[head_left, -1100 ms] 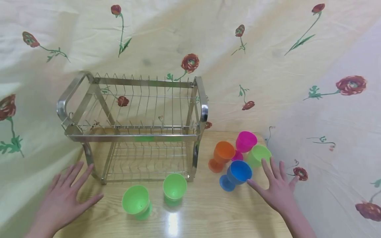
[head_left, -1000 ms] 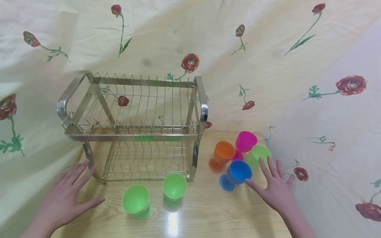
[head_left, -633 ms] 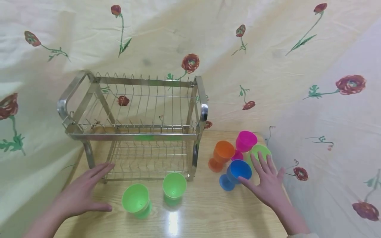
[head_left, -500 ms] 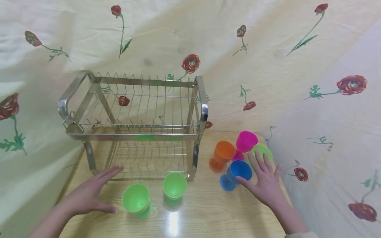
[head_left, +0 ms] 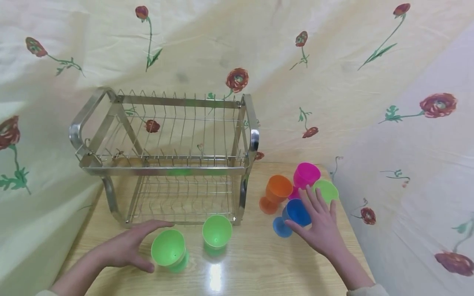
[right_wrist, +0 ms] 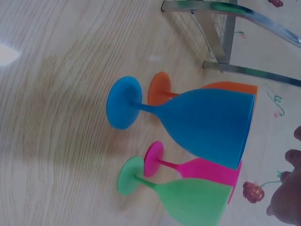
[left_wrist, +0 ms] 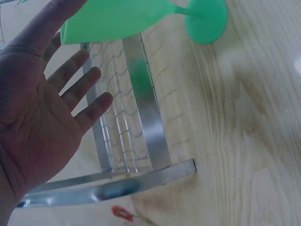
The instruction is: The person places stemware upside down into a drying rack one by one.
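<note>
My left hand [head_left: 126, 248] spreads its thumb and fingers beside the nearer green goblet [head_left: 168, 248], with nothing gripped. In the left wrist view the palm of that hand [left_wrist: 44, 103] faces the green goblet [left_wrist: 117, 19]. A second green goblet [head_left: 217, 231] stands just to the right. Over on the right, my right hand [head_left: 321, 227] hovers with spread fingers over a blue goblet [head_left: 296, 210], hiding part of its bowl. Around it stand an orange goblet [head_left: 278, 188], a pink goblet [head_left: 306, 174] and a light green goblet [head_left: 326, 191], all upright.
A two-tier metal dish rack [head_left: 163, 170] stands behind the two green goblets, its wire shelves bare. The wooden table [head_left: 255, 263] lies beneath everything. A flowered cloth [head_left: 281, 82] hangs behind and along both sides.
My left hand has moved right, from beside the rack's left leg to the nearer green goblet. My right hand has shifted left over the blue goblet. The goblets and rack have stayed put.
</note>
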`<state>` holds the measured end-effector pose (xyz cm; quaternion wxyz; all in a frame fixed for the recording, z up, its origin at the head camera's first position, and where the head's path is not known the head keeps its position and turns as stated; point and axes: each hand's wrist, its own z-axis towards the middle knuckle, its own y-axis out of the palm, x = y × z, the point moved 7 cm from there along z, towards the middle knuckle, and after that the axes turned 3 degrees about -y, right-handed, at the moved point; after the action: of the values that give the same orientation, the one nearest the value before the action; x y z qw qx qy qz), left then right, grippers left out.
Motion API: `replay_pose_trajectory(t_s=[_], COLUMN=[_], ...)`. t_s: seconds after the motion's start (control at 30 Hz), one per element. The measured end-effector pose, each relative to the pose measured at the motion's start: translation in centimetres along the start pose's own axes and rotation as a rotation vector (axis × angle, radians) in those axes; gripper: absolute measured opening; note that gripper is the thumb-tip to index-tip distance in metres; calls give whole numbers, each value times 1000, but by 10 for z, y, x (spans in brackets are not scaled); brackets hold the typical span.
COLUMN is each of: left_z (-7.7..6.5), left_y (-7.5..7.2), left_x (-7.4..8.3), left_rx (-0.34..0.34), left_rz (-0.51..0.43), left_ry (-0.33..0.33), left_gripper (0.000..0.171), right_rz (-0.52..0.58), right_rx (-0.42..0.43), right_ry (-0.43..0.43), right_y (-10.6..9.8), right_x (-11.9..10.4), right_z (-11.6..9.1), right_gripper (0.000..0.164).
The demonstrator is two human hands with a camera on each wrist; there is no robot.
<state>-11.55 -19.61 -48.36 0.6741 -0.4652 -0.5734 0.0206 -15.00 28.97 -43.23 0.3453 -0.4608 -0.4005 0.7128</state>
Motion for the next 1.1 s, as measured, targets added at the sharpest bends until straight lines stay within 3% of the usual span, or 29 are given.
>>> replay_pose_trajectory(t_s=[0.33,0.63,0.87,1.1], left_z=[5,5,4,-3], left_y=[12,13,3,-21], left_x=[1,2,12,24], left_rx=[-25,-13,6,49], left_rz=[-83,-47,-109,-133], left_ry=[10,18,61,36], left_gripper=[97,93,88,86], right_rz=[41,65,122,203], right_rx=[4,12,-24,-122], right_ry=[-55,-116,-151,-126], right_y=[10,21,27,35], right_x=[-13,-30,-46,-68], right_z=[2,5,10,18], right_gripper=[99,98,98,99])
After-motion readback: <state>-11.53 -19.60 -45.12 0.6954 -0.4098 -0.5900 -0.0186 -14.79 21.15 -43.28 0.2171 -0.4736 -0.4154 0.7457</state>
